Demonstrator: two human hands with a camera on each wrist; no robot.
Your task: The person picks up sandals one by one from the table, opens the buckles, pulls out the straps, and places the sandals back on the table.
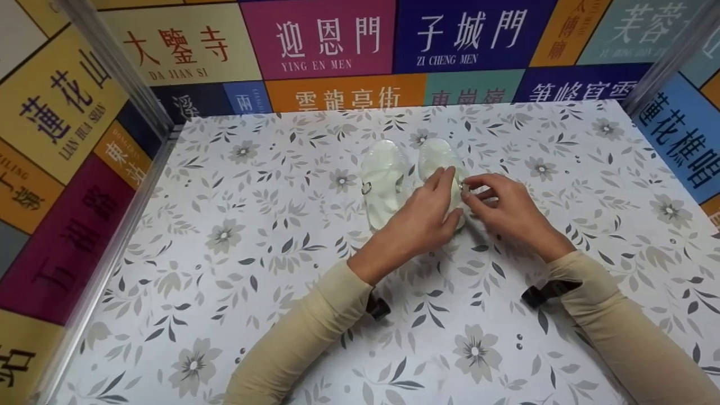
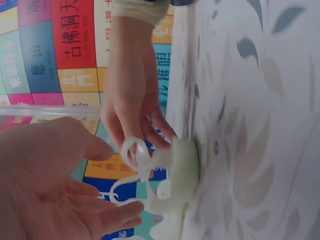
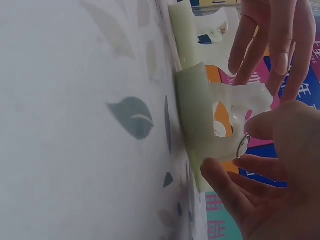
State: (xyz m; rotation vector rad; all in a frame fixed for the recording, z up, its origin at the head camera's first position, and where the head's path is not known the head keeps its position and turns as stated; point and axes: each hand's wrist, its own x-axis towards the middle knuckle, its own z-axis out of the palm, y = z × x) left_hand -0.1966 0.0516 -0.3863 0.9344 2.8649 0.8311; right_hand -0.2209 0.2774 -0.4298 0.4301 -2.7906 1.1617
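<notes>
Currently, the right sandal [image 1: 439,153] sits on the desk [image 1: 270,214], around its middle from left to right and toward the far edge. The right hand [image 1: 509,208] pinches its small buckle [image 1: 462,187], thumb and finger together, so that grip is clamped. Over the straps, the left hand [image 1: 424,216] reaches with straight fingers, thumb apart. Just left lies the left sandal [image 1: 384,160]. Beige sleeves [image 1: 306,326] cover both arms; lettered panels [image 1: 320,39] stand beyond the far edge.
</notes>
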